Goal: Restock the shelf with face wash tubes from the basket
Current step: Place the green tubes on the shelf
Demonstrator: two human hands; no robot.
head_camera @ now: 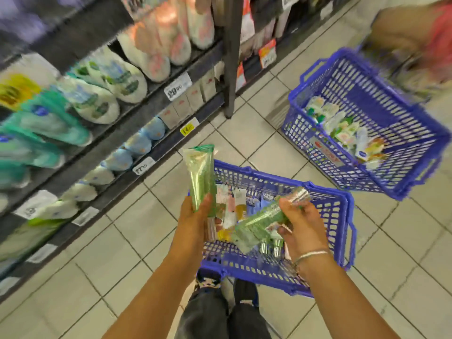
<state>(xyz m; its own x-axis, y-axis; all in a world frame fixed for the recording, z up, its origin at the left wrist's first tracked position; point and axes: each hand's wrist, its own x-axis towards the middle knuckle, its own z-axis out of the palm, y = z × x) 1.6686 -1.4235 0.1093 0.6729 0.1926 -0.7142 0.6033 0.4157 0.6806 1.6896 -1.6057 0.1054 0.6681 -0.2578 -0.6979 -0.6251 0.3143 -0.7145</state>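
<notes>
Fingers of both hands clamp green tubes. Shelf [137,133], left edge of floor, carries stocked tubes. Far basket [415,152], near basket [327,241]: blue, on floor. Left hand [195,223] holds tube [200,174] upright; right hand [300,223] holds second tube [259,221] slanted over near basket.

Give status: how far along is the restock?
Done: shelf already holds rows of tubes. In hand: left hand and right hand each grip a green plastic tube. Left: near blue plastic basket and far blue basket both hold tubes.
</notes>
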